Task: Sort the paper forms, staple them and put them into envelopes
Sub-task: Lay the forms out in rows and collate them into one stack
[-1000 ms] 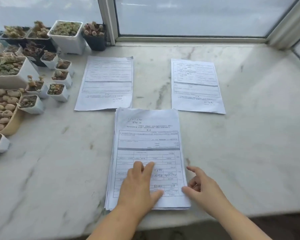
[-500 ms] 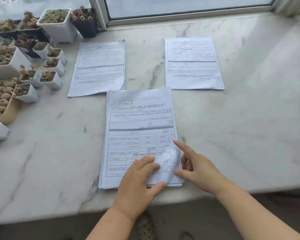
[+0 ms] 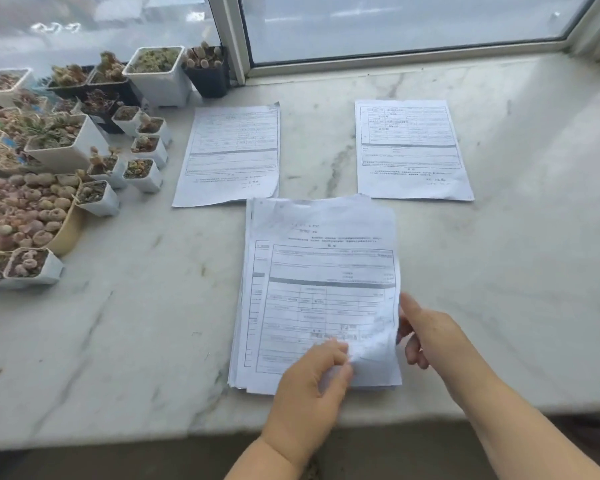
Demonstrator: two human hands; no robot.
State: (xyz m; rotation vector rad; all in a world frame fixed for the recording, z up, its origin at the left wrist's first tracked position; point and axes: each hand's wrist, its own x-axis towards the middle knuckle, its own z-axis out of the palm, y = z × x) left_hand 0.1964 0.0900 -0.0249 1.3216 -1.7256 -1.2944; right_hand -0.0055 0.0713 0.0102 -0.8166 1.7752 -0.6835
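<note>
- Sorting step: my left hand (image 3: 309, 379) pinches the top sheet (image 3: 329, 292) of the stack (image 3: 248, 341) at the marble sill's (image 3: 499, 271) near edge.
- My right hand (image 3: 426, 336), fingers curled, grips the sheet's right edge.
- Next, as I judge: lift this sheet alone and carry it to a matching far pile (image 3: 229, 154).

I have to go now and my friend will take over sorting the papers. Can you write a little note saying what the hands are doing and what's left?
Left hand: pinches the near corner of the top sheet, crumpling it a bit.
Right hand: fingers at the sheet's right edge, helping lift it.
Main stack: near edge of the marble sill, in front of you.
Sorted so far: left form and right form lie farther back, near the window.
Left: sort the rest of the stack, then staple and put them into envelopes. No stapler or envelopes are in view.
Plant pots crowd the left side.
</note>
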